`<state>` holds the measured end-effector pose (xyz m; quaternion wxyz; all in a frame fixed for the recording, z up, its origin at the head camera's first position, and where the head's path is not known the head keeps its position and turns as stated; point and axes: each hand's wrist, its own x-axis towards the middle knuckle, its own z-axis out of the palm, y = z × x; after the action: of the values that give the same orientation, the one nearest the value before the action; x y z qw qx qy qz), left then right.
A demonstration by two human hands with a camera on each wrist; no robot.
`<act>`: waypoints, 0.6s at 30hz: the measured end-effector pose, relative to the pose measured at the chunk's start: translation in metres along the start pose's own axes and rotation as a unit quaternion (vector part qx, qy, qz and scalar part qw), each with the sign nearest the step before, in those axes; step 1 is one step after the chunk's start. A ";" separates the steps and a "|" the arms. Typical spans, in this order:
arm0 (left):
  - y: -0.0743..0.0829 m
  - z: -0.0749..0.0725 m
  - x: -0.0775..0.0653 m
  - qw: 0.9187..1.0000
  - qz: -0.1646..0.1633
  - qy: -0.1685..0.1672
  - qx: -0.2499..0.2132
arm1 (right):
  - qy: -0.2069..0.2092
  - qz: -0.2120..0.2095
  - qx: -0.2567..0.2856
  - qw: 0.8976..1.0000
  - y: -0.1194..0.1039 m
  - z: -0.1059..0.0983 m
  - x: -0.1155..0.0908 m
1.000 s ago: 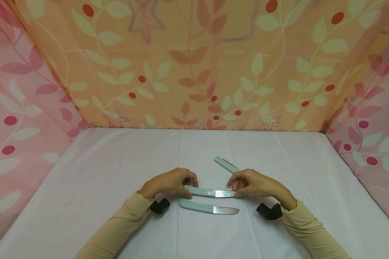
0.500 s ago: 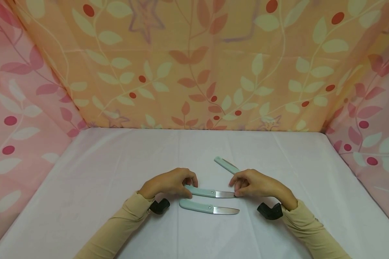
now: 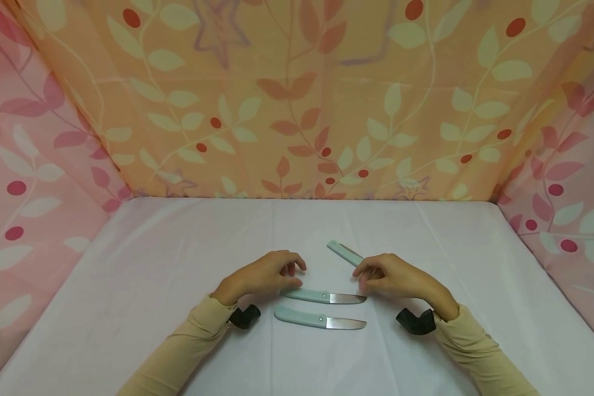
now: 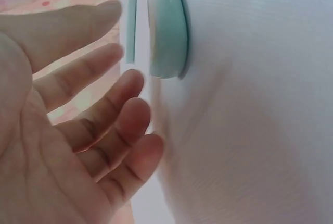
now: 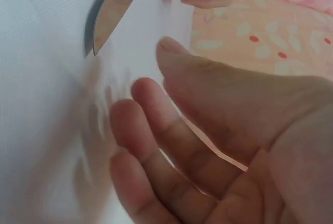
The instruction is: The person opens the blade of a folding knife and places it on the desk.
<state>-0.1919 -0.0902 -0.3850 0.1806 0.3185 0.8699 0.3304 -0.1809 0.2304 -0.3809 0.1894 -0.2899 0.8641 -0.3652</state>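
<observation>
In the head view two knives with mint-green handles lie roughly parallel, blades out to the right: an upper knife (image 3: 307, 296) and a lower knife (image 3: 301, 317). A third mint-green knife (image 3: 344, 253) lies slanted behind them; its lower end is hidden by the right hand. My left hand (image 3: 263, 273) hovers at the upper knife's handle, its fingers loosely bent and empty, as the left wrist view confirms. Just off the upper knife's blade tip is my right hand (image 3: 400, 278); in the right wrist view its relaxed fingers hold nothing and the blade (image 5: 117, 13) lies apart from them.
A white cloth (image 3: 203, 231) covers the table. Behind it rises an orange leaf-patterned curtain (image 3: 297, 99), with pink patterned cloth (image 3: 29, 165) at the sides. A black wrist device (image 3: 245, 316) sits at the left wrist and another black device (image 3: 416, 320) at the right.
Both hands have let go of the upper knife, the left from its handle and the right from its blade tip. They have lifted slightly away; the knives stay nearly in place.
</observation>
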 end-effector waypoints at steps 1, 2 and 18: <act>0.000 0.001 0.001 1.000 0.001 0.008 -0.002 | 0.008 0.002 -0.007 1.000 0.000 0.000 0.000; 0.000 0.001 0.001 1.000 0.003 0.016 -0.004 | 0.017 0.005 -0.013 1.000 0.000 -0.001 0.000; 0.008 -0.005 0.029 0.998 -0.007 0.066 0.017 | 0.150 0.029 -0.043 0.987 0.007 -0.015 0.010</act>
<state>-0.2119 -0.0685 -0.3787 0.1194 0.2933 0.8875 0.3347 -0.1992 0.2357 -0.3771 0.0552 -0.2143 0.9057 -0.3617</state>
